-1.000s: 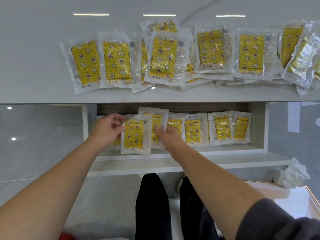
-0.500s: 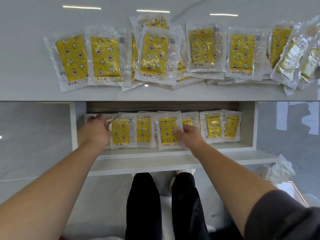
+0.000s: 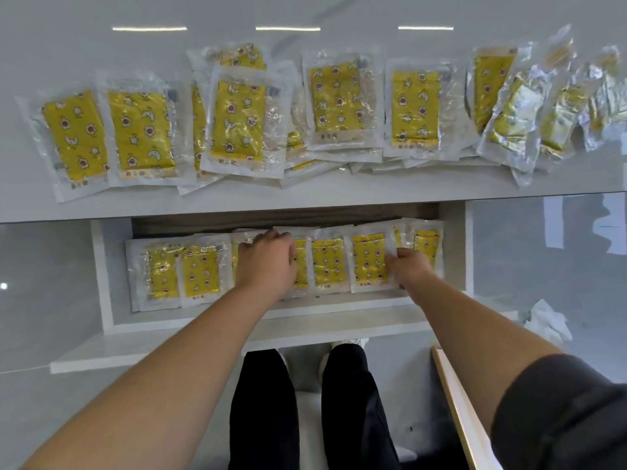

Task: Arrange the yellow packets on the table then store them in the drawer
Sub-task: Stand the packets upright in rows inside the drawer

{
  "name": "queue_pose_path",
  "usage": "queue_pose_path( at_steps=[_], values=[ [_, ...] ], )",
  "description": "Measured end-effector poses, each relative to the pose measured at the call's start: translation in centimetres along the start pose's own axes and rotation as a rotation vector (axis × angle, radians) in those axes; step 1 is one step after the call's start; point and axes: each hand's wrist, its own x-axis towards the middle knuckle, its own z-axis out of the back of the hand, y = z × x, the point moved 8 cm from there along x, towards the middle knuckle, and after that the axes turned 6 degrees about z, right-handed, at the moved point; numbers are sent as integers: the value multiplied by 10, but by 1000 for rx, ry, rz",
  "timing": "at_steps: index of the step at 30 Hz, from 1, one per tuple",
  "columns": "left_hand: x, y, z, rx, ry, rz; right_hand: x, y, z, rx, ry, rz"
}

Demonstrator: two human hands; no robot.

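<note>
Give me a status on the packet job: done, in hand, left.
Done: a row of yellow packets already lies in the open drawer. In hand: the left hand and right hand are both down on that row, adjusting it. Left: many packets remain on the table, some overlapping; the drawer is still open.

Yellow packets in clear wrap overlapping along the table edge, more packets lying side by side in the open drawer

place: shop or stockroom | evidence: glossy white counter; many identical sealed packets; drawer
</note>
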Motion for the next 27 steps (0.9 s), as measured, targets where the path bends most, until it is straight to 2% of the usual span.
queue_pose_path(
  at_steps=[4, 6, 10, 13, 17, 21, 24, 27],
  values=[
    [-10, -35, 7, -53, 8, -66, -1, 3, 14, -404, -33, 89],
    [-21, -52, 20, -130, 38, -85, -17, 19, 29, -493, -72, 200],
    [-44, -102, 61, -191, 19, -171, -69, 73, 78, -391, -180, 506],
    [-47, -146, 97, -241, -70, -204, -95, 106, 133, -196, -294, 605],
    [-32, -210, 132, -244, -185, -244, -76, 126, 208, -24, -474, 623],
    [3, -271, 153, -61, -315, -295, -36, 129, 281, -91, -654, 515],
    [29, -311, 159, 65, -328, -315, -3, 123, 318, -119, -654, 410],
    [50, -343, 151, 178, -283, -331, 30, 118, 332, -164, -547, 333]
  ],
)
